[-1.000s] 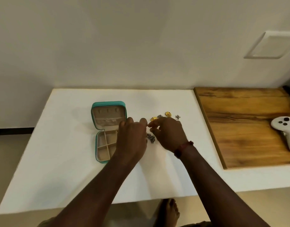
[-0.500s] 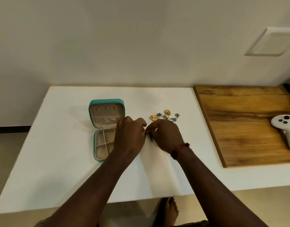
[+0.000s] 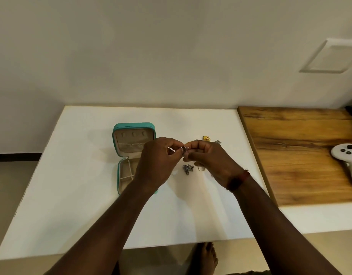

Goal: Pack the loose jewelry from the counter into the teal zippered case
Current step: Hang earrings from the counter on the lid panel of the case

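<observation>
while both forearms reach in from 6 o'clock, left hand [image 3: 159, 161] and right hand [image 3: 213, 161] meet above counter [image 3: 76, 195], fingertips pinched together on small ring [image 3: 184, 149]. teal case [image 3: 134, 126] open at 9 o'clock of hands. silver cluster [image 3: 188, 169] under hands; gold piece [image 3: 206, 138] at 1 o'clock. bare counter toward 6 o'clock edge.

teal case [image 3: 134, 126] with beige lining; white surface [image 3: 72, 185]; brown streaked wooden board [image 3: 290, 155]; gold flower piece [image 3: 206, 138]; grey metal cluster [image 3: 188, 168]; white controller [image 3: 348, 155]; red wristband [image 3: 238, 179].
</observation>
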